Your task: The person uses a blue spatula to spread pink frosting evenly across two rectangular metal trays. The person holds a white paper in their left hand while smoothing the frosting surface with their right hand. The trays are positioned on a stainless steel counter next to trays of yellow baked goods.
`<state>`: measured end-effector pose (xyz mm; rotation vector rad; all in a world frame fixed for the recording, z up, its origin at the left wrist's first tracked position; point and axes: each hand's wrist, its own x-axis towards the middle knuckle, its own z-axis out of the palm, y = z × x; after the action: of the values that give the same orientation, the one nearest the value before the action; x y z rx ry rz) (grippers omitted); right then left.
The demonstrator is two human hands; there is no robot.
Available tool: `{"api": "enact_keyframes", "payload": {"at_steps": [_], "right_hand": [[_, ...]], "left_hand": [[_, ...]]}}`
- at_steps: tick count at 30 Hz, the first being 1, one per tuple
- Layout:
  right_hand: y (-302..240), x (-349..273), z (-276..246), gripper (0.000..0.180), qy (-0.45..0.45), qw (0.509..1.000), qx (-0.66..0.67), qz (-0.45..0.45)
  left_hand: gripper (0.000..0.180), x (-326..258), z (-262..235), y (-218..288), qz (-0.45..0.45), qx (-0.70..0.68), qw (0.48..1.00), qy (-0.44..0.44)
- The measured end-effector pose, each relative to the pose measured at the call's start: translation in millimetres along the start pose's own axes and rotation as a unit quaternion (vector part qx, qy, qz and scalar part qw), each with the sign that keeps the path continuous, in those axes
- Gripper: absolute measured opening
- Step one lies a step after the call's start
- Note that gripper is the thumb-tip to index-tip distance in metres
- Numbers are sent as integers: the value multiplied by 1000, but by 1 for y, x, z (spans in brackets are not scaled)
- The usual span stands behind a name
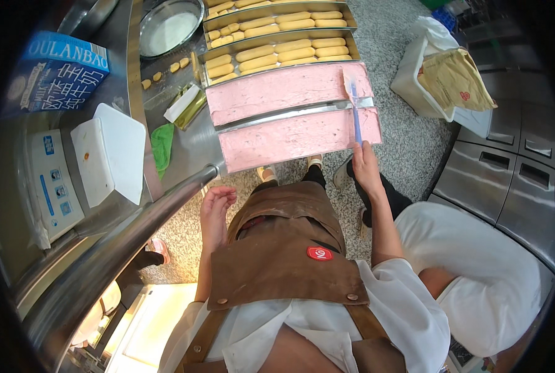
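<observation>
My right hand (366, 166) is closed around the blue-violet handle of a spatula (356, 118). The spatula's pink-smeared blade rests on the pink cream in a long metal tray (284, 93), near its right end. Closer to me lies a second long tray of pink cream (299, 138), under the spatula's handle. Beyond them, long trays hold rows of ladyfinger biscuits (293, 51). My left hand (216, 205) hangs near the bench's front edge, apart from the trays, with loosely bent fingers and nothing visible in them.
On the steel bench at left are a round metal bowl (172, 28), loose biscuit pieces (157, 76), a green cloth (161, 149), a white open box (110, 155) and a blue milk carton (66, 71). A white bin (414, 81) stands right. Another person's white sleeve (476, 267) is close at my right.
</observation>
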<state>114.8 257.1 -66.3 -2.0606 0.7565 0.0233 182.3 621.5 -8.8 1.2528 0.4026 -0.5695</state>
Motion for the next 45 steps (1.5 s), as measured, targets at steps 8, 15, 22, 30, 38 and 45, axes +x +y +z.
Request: {"api": "enact_keyframes", "payload": {"at_steps": [8,15,22,30,38,45], "right_hand": [[-37,-22,36,31,-50,999,16,16],[-68,-36,69,29,-87,996,5,-3],[-92,-45,95,28,-140,990,23,-8],[-109,-51,126,31,-195,980,35,-23],[-126,-54,159,31,-204,975,73,-51],[-135,-59,184,29,-196,978,40,-55]], "left_hand": [[18,0,-8,-3,1,-2,1000,3],[18,0,-14,-5,5,-10,1000,-2],[20,-1,-21,-7,11,-12,1000,0],[20,-4,-25,-7,13,-8,1000,13],[17,-5,-29,-10,19,-11,1000,16],[17,-6,-28,-8,16,-15,1000,21]]}}
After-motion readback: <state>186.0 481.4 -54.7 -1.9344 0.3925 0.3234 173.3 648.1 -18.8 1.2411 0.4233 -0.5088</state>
